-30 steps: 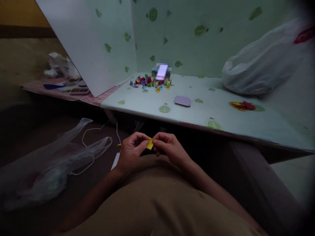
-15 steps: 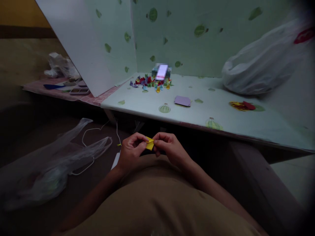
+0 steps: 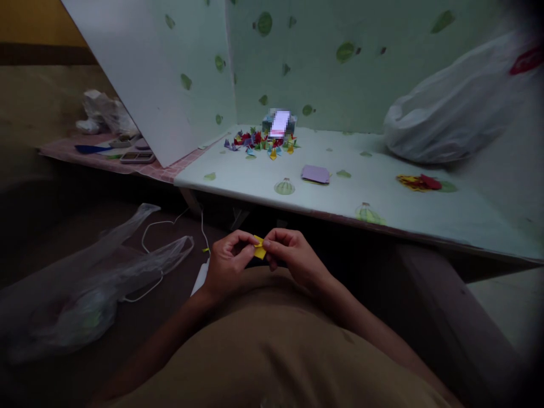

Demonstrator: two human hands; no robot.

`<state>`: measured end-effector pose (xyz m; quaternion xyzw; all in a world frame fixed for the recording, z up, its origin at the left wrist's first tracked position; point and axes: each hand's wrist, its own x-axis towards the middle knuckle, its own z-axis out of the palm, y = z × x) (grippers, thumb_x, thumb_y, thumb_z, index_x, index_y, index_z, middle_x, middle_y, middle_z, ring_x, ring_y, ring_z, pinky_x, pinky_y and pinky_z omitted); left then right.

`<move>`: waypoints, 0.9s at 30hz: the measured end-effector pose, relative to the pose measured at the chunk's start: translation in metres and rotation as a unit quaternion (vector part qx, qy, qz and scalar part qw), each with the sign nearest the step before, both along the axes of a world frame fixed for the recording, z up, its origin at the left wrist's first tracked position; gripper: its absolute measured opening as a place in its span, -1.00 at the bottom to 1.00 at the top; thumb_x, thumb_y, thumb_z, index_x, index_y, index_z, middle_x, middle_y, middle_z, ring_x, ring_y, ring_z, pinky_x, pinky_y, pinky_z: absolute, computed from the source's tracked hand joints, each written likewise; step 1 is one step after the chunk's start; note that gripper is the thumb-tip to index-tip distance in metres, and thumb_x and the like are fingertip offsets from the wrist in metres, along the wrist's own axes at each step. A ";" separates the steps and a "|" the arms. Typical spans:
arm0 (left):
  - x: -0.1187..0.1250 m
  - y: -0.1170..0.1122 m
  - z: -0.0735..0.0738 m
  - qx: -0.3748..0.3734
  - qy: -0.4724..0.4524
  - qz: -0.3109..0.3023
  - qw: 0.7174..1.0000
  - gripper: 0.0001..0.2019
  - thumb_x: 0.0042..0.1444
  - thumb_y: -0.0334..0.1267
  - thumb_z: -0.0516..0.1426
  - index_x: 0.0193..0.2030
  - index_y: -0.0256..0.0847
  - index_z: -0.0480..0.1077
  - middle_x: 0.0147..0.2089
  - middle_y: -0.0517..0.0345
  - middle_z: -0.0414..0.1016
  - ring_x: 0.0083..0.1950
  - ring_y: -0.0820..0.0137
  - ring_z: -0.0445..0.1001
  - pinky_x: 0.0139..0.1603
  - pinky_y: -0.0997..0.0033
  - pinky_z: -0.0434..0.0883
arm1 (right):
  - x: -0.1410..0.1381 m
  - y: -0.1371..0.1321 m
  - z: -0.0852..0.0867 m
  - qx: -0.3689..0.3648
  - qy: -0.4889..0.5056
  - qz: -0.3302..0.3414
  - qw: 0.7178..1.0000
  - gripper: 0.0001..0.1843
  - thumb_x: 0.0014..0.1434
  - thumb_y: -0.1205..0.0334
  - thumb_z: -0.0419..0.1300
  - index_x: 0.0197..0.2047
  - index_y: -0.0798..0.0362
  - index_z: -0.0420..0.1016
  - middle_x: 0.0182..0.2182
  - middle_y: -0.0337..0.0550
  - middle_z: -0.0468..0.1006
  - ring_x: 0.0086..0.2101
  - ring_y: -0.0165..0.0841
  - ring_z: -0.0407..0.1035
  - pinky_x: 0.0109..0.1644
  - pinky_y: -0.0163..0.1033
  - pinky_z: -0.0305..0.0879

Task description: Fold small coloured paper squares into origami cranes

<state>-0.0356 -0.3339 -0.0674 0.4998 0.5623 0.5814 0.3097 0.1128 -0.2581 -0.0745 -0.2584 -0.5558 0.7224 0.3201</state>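
As I watch remotely, the left hand point(image 3: 229, 259) and right hand point(image 3: 293, 253) pinch the yellow origami paper point(image 3: 259, 253) between them, equally near.

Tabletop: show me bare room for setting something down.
Bare: between the purple paper stack and the red-and-yellow paper pile; also front left, between that stack and the pink-checked cloth. Crowded: back left, where small folded papers bunch in front of the lit screen, and back right, where the white plastic bag bulges.
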 end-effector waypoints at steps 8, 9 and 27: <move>-0.001 0.001 -0.008 -0.018 -0.074 -0.033 0.997 -0.87 0.13 -0.21 0.22 -0.23 -0.20 0.49 -0.32 0.18 0.56 -0.35 0.44 0.52 -0.28 0.46 0.45 | -0.001 -0.002 -0.002 0.001 0.008 -0.032 0.999 -0.78 0.07 0.17 0.31 -0.50 0.09 0.44 -0.65 -0.30 0.45 -0.67 -0.53 0.25 -0.58 -0.41 0.20; -0.001 0.001 -0.008 -0.018 -0.073 -0.034 0.997 -0.87 0.14 -0.20 0.22 -0.22 -0.19 0.49 -0.31 0.18 0.57 -0.34 0.44 0.53 -0.28 0.46 0.46 | -0.002 -0.002 -0.001 0.001 0.005 -0.035 0.999 -0.79 0.06 0.18 0.30 -0.51 0.09 0.43 -0.65 -0.30 0.45 -0.67 -0.53 0.25 -0.59 -0.41 0.20; 0.000 0.002 -0.006 -0.009 -0.055 0.000 0.998 -0.89 0.02 -0.25 0.27 -0.37 -0.21 0.45 -0.41 0.23 0.47 -0.37 0.47 0.41 -0.32 0.49 0.36 | -0.004 -0.007 0.001 -0.058 0.014 -0.030 0.998 -0.85 -0.02 0.27 0.24 -0.57 0.07 0.40 -0.74 -0.36 0.35 -0.72 -0.55 0.17 -0.63 -0.43 0.12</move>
